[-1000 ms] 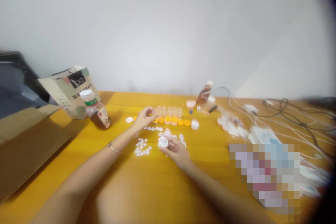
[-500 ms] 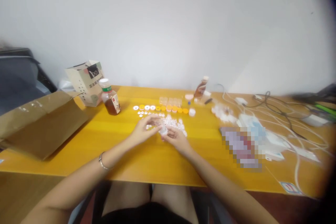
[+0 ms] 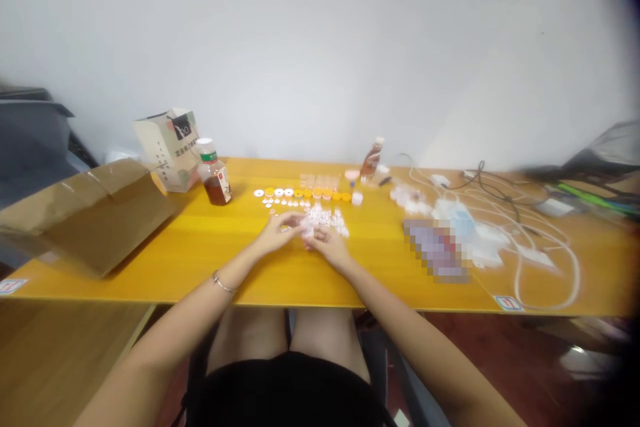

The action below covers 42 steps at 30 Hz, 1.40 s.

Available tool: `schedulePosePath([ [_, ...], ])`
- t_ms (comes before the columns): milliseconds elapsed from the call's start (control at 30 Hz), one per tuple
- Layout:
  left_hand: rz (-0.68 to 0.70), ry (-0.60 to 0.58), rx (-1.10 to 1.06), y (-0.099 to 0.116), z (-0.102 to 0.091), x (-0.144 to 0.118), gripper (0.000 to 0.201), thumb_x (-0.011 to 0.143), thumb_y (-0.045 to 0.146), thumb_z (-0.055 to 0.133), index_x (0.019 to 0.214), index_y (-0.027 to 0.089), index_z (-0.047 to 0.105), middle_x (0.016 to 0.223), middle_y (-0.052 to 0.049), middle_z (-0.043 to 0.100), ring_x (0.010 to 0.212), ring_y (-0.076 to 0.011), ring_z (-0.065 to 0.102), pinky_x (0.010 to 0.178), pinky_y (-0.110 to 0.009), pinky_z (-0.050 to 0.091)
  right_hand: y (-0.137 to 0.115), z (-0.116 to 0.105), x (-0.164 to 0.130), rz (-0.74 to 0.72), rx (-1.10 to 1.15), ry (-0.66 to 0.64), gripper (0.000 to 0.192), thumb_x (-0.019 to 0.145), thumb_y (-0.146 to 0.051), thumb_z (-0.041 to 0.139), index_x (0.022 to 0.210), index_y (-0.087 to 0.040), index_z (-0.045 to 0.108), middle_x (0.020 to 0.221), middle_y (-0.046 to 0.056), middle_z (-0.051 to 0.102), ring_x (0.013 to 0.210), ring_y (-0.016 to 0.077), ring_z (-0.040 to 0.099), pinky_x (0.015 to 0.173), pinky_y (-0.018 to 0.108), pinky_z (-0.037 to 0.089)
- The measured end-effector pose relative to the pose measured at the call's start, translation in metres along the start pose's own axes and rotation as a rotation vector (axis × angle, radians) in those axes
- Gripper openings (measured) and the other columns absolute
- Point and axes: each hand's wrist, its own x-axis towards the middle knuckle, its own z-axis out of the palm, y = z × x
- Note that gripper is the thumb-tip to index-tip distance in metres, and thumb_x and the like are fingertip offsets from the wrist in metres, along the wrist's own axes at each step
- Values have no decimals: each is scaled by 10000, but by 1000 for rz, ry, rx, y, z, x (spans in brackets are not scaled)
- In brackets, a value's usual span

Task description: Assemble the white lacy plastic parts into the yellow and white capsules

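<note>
Flanking both hands: bottle (image 3: 215, 172), cables (image 3: 525, 227).

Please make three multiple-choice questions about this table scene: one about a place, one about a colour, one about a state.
1. Where does the brown-liquid bottle stand?
A. beside the paper bag
B. between the cables
C. on the floor

2. What colour is the table?
A. white
B. yellow-orange
C. black

3. How are the left hand and right hand?
A. far apart
B. under the table
C. close together over a small white piece

Key: 1 A, the bottle is just right of the bag. 2 B, its top shows that colour. 3 C, the fingertips meet at the piece.
</note>
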Motion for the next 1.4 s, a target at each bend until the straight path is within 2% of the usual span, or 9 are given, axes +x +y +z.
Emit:
schedulePosePath([
  [233,-9,-66,-125,-2,0,-1,354,775,357,587,1044,130,606,1000,-111,646,903,-202,599,832,-325,451,2,0,0,37,44,-89,229,655,-333,694,793,-161,634,583,-23,636,519,102,573,550,233,447],
  [533,-36,-175,-259,16,-1,-6,392,822,377,531,1167,194,554,1112,-94,606,1035,-222,546,920,-346,401,-1,-1,-7,109,209,-150,251,697,-404,642,778,-166,627,603,4,628,548,115,580,589,251,475],
  [700,-72,-42,-293,17,1,-4,377,767,391,601,1073,172,611,1046,-88,619,941,-202,566,834,-301,434,-5,4,-4,127,285,-175,232,681,-390,666,751,-176,612,617,-7,623,556,102,573,592,224,468],
  [767,-85,-50,-324,17,-4,-3,359,771,381,601,1063,173,616,997,-81,635,893,-193,578,812,-298,436,-7,7,1,137,307,-198,259,687,-421,653,738,-171,607,594,-7,612,536,103,563,572,223,464],
  [967,-99,-233,-509,26,-32,6,425,809,408,547,1176,194,530,1074,-98,596,936,-215,567,828,-326,432,-13,17,26,156,351,-257,326,673,-470,656,720,-151,610,568,10,605,516,113,555,537,228,455],
  [1100,-156,-147,-465,19,-38,18,490,731,402,644,1162,217,499,1164,-95,512,988,-209,516,777,-282,446,-9,14,37,159,383,-227,315,632,-422,715,758,-152,615,624,13,626,548,114,573,555,226,457],
  [1200,-204,-135,-459,9,-32,23,480,685,349,699,1104,211,509,1083,-75,519,939,-183,513,740,-257,441,-4,8,34,172,406,-205,305,638,-381,727,798,-141,628,649,11,629,563,104,580,572,214,454],
  [1300,-198,-185,-471,5,-28,24,439,697,291,697,1084,201,509,957,-50,553,895,-165,524,782,-271,420,-2,4,28,169,435,-218,272,657,-354,724,805,-143,637,661,9,632,578,95,583,586,203,448],
  [1400,-186,-314,-563,5,-30,24,394,794,309,592,1156,204,474,1017,-76,572,938,-179,536,845,-313,400,-4,4,26,157,431,-214,247,678,-357,709,788,-147,641,657,17,640,586,103,583,584,209,445],
])
